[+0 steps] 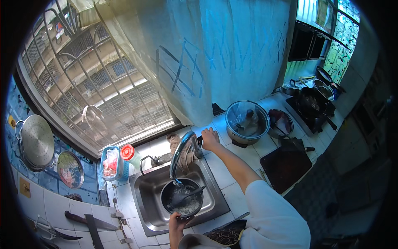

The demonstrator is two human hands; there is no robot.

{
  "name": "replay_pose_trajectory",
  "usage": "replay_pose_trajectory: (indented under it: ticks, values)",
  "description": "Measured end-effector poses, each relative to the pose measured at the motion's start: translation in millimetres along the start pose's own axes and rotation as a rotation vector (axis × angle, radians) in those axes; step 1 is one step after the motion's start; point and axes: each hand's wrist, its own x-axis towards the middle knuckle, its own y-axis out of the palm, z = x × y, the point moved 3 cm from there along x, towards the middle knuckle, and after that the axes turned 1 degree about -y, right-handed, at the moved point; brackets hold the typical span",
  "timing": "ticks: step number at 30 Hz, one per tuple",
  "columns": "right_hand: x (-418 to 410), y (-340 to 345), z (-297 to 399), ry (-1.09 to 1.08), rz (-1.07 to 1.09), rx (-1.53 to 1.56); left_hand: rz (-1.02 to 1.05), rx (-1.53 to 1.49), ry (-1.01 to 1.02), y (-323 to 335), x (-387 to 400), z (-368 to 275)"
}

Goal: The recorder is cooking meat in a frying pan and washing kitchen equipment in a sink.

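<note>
My left hand [177, 220] grips the near rim of a dark round pot [164, 200] in the stainless steel sink [146, 214]. White grains, seemingly rice, lie in the pot, and a dark serving spoon [183, 197] rests across it with its handle pointing right. Over the pot curves a chrome gooseneck faucet [179, 149], its spout just above the grains; whether water is running I cannot tell for sure. My right hand [210, 138] is closed around the faucet's dark lever handle [199, 140]. A brown cloth [186, 155] hangs behind the faucet.
Left of the sink stand a blue basket [124, 171] and a red-lidded jar [127, 152]. To the right are a large lidded pot [245, 124], a smaller pot [279, 124], a dark board [286, 165] and a wok [311, 101] on a stove. Knives [76, 217] hang at lower left.
</note>
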Motion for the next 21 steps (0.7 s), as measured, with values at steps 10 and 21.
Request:
replay_pose_trajectory:
  ticks: [10,21]
  values:
    - [-164,21,23,0.042,0.278,0.633,0.068,0.002,-0.035,11,-43,44]
    - [-280,-48,-32,0.179,0.288,0.864,-0.031,0.196,-0.024,44,-91,128]
